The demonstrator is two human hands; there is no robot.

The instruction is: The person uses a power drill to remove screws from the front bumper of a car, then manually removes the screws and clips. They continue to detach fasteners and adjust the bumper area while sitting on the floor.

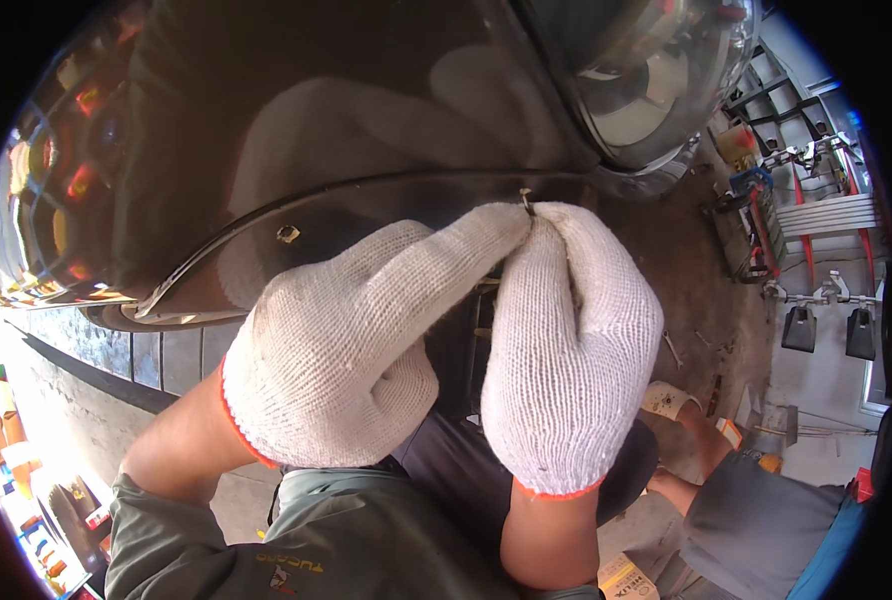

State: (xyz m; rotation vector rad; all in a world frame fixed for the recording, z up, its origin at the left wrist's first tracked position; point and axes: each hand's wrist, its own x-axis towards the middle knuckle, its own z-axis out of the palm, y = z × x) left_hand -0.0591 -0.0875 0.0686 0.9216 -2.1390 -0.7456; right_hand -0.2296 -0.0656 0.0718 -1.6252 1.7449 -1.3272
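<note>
Both my hands wear white knitted gloves with orange cuffs and meet at the edge of a dark glossy car body panel (366, 120). My right hand (573, 340) is closed, its fingertips pinched around a small screw-like metal fastener (526, 195) whose end pokes up past them. From the left, my left hand (341, 335) stretches one finger over to the same fingertips, its other fingers curled in; what it grips, if anything, is hidden. Left of the hands, a small brass-coloured clip (287, 234) sits on the strip below the panel's curved seam.
A round headlight (651, 100) is set into the car beyond my right hand. At the right, another person in grey shorts (761, 520) is close by. Wall-mounted equipment (826, 215) stands farther right. A yellow box (626, 580) lies low, near my right forearm.
</note>
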